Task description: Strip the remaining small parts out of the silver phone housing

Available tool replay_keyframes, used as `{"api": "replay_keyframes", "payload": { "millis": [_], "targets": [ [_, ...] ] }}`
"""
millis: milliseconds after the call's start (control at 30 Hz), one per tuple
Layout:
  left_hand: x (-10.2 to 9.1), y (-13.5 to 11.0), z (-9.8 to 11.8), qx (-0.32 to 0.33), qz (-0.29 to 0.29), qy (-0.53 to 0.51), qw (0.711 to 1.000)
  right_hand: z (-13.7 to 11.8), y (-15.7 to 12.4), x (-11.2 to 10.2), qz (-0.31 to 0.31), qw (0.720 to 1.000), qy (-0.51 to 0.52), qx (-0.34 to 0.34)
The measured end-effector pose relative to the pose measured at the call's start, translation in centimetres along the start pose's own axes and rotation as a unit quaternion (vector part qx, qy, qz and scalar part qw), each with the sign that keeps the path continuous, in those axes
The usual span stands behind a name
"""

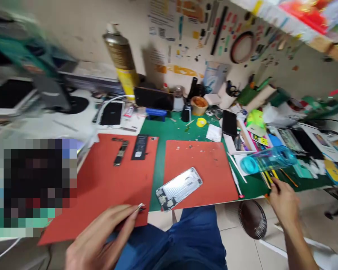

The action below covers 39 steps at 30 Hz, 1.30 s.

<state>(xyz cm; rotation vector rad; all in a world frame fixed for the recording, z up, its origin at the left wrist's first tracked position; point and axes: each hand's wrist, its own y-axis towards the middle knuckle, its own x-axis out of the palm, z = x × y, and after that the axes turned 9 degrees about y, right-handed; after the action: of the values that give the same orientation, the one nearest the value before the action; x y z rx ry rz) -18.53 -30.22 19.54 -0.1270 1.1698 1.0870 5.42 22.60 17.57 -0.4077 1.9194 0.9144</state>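
Observation:
My left hand [104, 232] pinches a small silvery part [141, 206] between thumb and fingertips, over the near edge of the left red mat [124, 187]. The part is too small to name. My right hand [284, 198] is closed at the bench's right front edge, its fingers on a yellow-handled tool [273, 174] among other thin tools; the tip is hidden. Between my hands, an opened silver phone housing [181, 187] lies tilted across the right red mat [205, 168] and the green mat. A black phone battery [140, 147] and a narrow logic board [121, 152] rest on the left mat.
A blue see-through bottle [270, 159] lies just beyond my right hand. A white-and-red screwdriver [236, 180] lies by the right mat's edge. At the back stand a spray can [122, 62], a propped phone [154, 99] and a white parts box [242, 138].

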Motion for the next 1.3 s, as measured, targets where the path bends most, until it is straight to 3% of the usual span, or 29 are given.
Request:
{"api": "replay_keyframes", "payload": {
  "millis": [100,200,267,333,467,567,667,833,967,1167,1300],
  "targets": [
    [-0.2,1.6,2.0,0.018,0.031,-0.037,0.999,-2.3,-0.2,-1.1,0.005,1.0,-0.017,-0.024],
    [0.2,2.1,2.5,0.021,0.025,-0.071,0.997,-8.1,-1.5,-2.7,0.039,0.996,-0.007,-0.077],
    [0.2,2.0,2.5,0.018,0.016,-0.088,0.996,-13.2,-2.3,-3.0,-0.055,0.971,0.137,-0.187],
    [0.1,1.8,2.5,0.015,0.014,-0.104,0.994,-18.0,-2.4,-2.4,-0.156,0.911,0.252,-0.286],
    [-0.4,1.6,2.6,0.019,0.015,-0.123,0.992,-23.7,-0.5,0.4,-0.278,0.845,0.265,-0.371],
    [-1.0,1.6,2.7,0.013,0.005,-0.136,0.991,-24.8,1.2,2.2,-0.351,0.813,0.253,-0.389],
    [-1.0,1.9,2.8,0.0,-0.013,-0.158,0.987,-24.6,2.0,2.9,-0.387,0.796,0.269,-0.38],
    [0.8,3.8,3.3,0.009,-0.041,-0.168,0.985,-25.0,1.4,2.4,-0.355,0.804,0.3,-0.369],
    [2.5,5.6,4.2,0.03,-0.058,-0.178,0.982,-26.5,0.1,1.4,-0.318,0.817,0.368,-0.311],
    [4.0,6.9,5.7,0.061,-0.074,-0.173,0.98,-28.2,-1.1,0.9,-0.375,0.794,0.431,-0.209],
    [4.3,7.3,6.3,0.073,-0.072,-0.16,0.982,-28.1,-0.7,1.1,-0.398,0.786,0.437,-0.182]
  ]
}}
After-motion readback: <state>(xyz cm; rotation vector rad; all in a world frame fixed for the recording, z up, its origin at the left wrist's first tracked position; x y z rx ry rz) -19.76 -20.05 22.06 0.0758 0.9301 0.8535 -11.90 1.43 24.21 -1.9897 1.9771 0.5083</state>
